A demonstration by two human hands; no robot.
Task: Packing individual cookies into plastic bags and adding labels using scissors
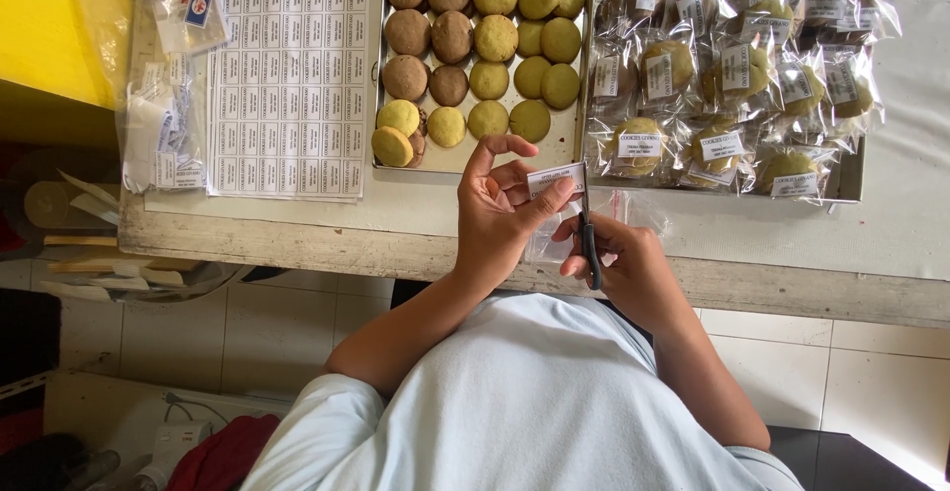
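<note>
Both hands meet just below the shallow metal tray of bare brown and green cookies point(578, 145): left hand point(500, 216) pinches a small white paper label point(555, 178) taut, right hand point(623, 261) grips dark-handled scissors point(590, 244) against its edge.

- left hand point(500, 209) pinches a small white label point(554, 178)
- right hand point(623, 258) grips dark-handled scissors point(590, 244) beside it
- tray of bare cookies point(478, 159) and tray of bagged cookies point(849, 182) sit beyond
- label sheet point(289, 85) lies left
</note>
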